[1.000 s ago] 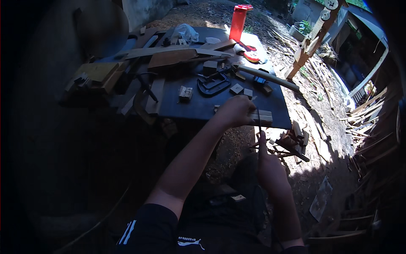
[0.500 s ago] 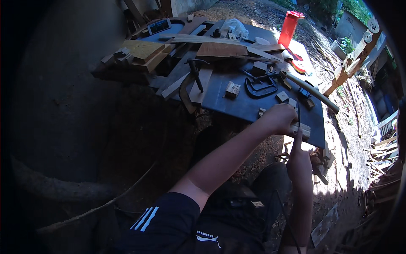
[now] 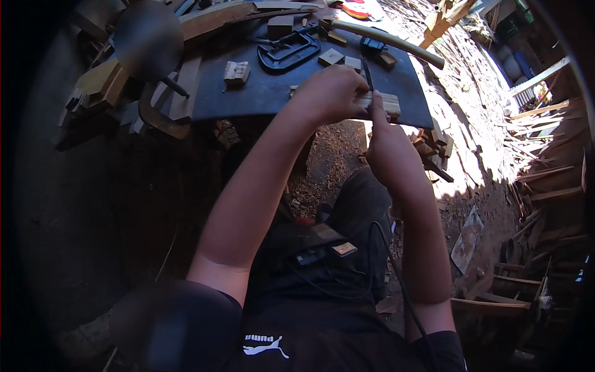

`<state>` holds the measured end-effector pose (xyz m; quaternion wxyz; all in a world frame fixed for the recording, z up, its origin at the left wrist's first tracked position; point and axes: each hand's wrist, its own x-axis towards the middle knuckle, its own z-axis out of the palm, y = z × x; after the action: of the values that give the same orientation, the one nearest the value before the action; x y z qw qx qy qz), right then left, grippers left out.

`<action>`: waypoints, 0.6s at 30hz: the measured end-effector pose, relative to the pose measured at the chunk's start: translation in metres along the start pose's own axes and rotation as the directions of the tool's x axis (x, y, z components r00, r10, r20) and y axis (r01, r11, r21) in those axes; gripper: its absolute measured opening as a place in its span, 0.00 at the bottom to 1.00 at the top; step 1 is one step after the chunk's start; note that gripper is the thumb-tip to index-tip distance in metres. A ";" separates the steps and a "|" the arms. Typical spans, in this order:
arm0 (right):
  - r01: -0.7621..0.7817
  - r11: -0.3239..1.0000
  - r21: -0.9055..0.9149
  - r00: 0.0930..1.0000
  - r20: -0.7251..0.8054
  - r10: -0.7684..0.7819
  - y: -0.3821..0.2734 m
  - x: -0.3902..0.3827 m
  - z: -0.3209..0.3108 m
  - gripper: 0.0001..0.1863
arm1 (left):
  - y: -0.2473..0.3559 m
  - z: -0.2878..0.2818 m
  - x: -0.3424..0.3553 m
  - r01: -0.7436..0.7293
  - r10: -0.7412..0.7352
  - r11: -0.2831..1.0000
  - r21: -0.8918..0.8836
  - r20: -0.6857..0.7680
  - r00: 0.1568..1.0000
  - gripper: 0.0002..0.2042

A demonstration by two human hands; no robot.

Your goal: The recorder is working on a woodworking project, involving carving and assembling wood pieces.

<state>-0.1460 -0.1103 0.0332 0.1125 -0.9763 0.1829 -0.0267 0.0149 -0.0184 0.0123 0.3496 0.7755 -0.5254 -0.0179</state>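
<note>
At the table's near right edge lies a pale wooden block (image 3: 389,105) with a striped grain. My left hand (image 3: 333,93) is closed over the block's left part and presses it to the tabletop. A thin dark bladed tool (image 3: 367,75) crosses the top of the block, pointing away from me. My right hand (image 3: 392,146) is closed round the tool's near end, with the index finger stretched along it. That grip hides the handle, so I cannot tell the tool's exact kind.
On the dark tabletop (image 3: 214,102) lie a black C-clamp (image 3: 288,57), small wooden blocks (image 3: 331,57) and a long wooden handle (image 3: 396,42). Another clamp (image 3: 149,111) hangs at the left edge near stacked boards (image 3: 102,84). Wood scraps (image 3: 437,149) lie below the right corner.
My view has swung right and down, so the table sits higher and farther left in it. Both hands stay at the wooden block with the bladed tool across it.
</note>
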 end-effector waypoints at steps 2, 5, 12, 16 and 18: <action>0.001 0.998 -0.056 1.000 0.031 0.001 -0.003 -0.022 0.006 0.42 | -0.003 -0.001 -0.002 -0.014 0.014 1.000 -0.012 0.020 1.000 0.23; -0.161 0.984 -0.073 0.962 0.212 0.173 -0.012 -0.069 -0.005 0.46 | 0.001 -0.001 -0.003 -0.060 0.060 0.998 -0.008 -0.022 0.998 0.23; 0.017 0.997 -0.075 1.000 -0.010 -0.018 0.008 -0.015 0.003 0.43 | 0.003 0.000 0.001 -0.052 0.052 0.999 0.015 -0.016 0.999 0.25; -0.102 0.994 -0.049 0.988 0.113 0.107 -0.001 -0.072 0.009 0.42 | 0.006 0.003 -0.006 -0.053 0.052 0.999 -0.012 -0.029 0.998 0.24; -0.131 0.990 -0.055 0.978 0.155 0.138 -0.001 -0.070 0.004 0.43 | 0.010 -0.006 -0.001 -0.035 0.035 0.999 -0.010 -0.006 0.999 0.24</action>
<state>-0.2100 -0.0830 0.0287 0.1063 -0.9630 0.2395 0.0625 0.0088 -0.0169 0.0223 0.3552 0.7644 -0.5379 -0.0122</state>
